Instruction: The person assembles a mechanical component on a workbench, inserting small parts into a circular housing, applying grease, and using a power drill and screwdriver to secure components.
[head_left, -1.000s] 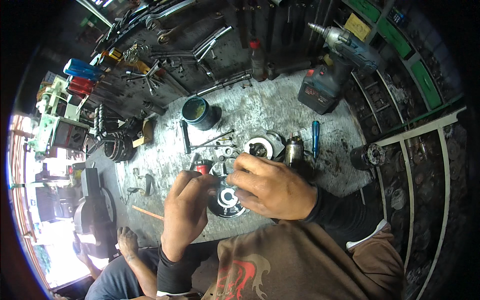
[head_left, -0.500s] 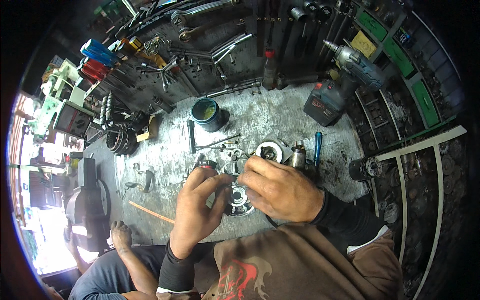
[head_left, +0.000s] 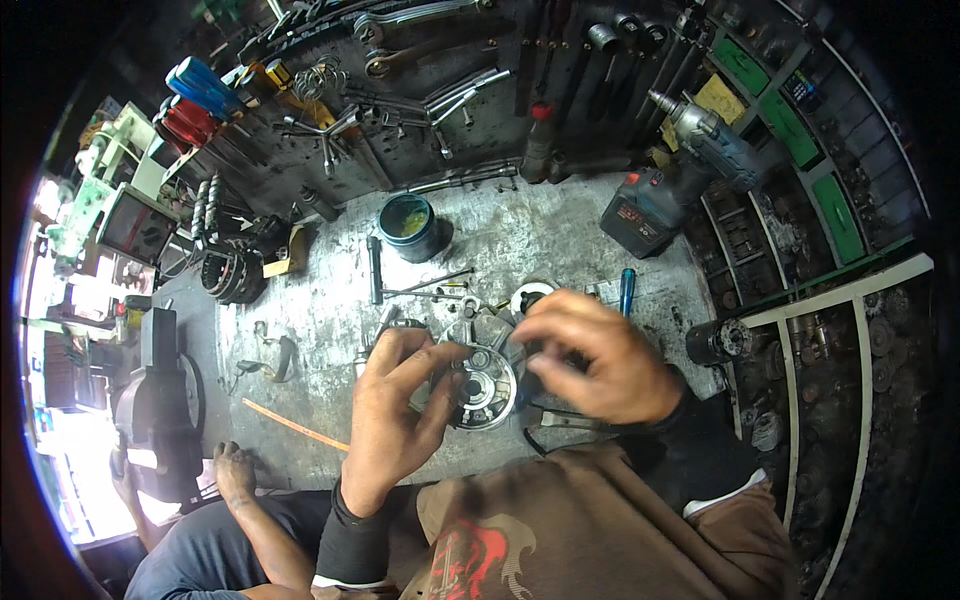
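Observation:
My left hand (head_left: pixel 395 405) is at the left side of a round metal housing (head_left: pixel 490 395) with a ringed centre. Its thumb and fingers are curled together in a pinch over the housing's edge; whatever is between the fingertips is too small to make out. Right of the housing, my right hand (head_left: pixel 605 365) is blurred by motion, its bent fingers apart from the thumb and nothing visible between them. A pale ring-shaped part (head_left: pixel 530 292) shows partly behind the right hand. Just beyond the left fingers lies a small cylindrical metal part (head_left: pixel 405 324).
A teal tub (head_left: pixel 408 225) of yellowish stuff stands at the back beside a T-handled tool (head_left: pixel 375 270). A blue-handled screwdriver (head_left: pixel 627 292) and a cordless impact wrench (head_left: pixel 660 200) are to the right. At left lie an orange strip (head_left: pixel 295 425) and another person's hand (head_left: pixel 235 470).
My right hand has pulled away rightward from my left fingertips, uncovering more of the round housing. My left hand stays nearly in place. The whole view has shifted slightly.

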